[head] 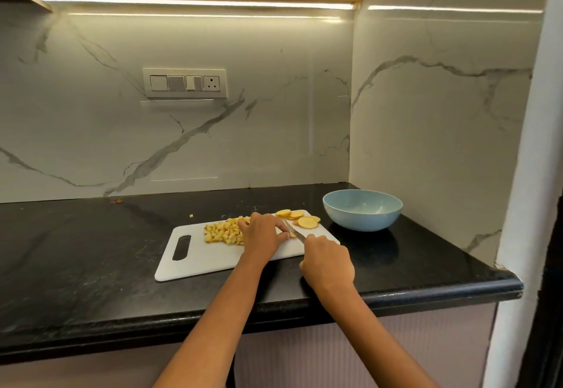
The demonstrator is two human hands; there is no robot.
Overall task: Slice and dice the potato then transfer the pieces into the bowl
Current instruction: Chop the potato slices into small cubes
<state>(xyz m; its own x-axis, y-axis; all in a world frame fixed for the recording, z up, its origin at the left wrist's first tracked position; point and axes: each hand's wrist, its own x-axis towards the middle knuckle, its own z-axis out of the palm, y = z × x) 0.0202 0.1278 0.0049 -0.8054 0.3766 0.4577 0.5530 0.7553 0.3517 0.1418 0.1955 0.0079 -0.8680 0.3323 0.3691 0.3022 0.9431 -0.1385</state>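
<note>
Right hand [327,261] grasps the knife [294,231], blade angled far-left onto the white cutting board [213,261]. Left hand [263,233], fingers curled, pins a potato piece at the blade. Diced potato [224,232] lies heaped left of it — round slices [300,218] at the far right, near the blue bowl [362,209].

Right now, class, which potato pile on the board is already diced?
The diced potato pile, left of the left hand; the potato slices near the blue bowl remain whole rounds.
</note>
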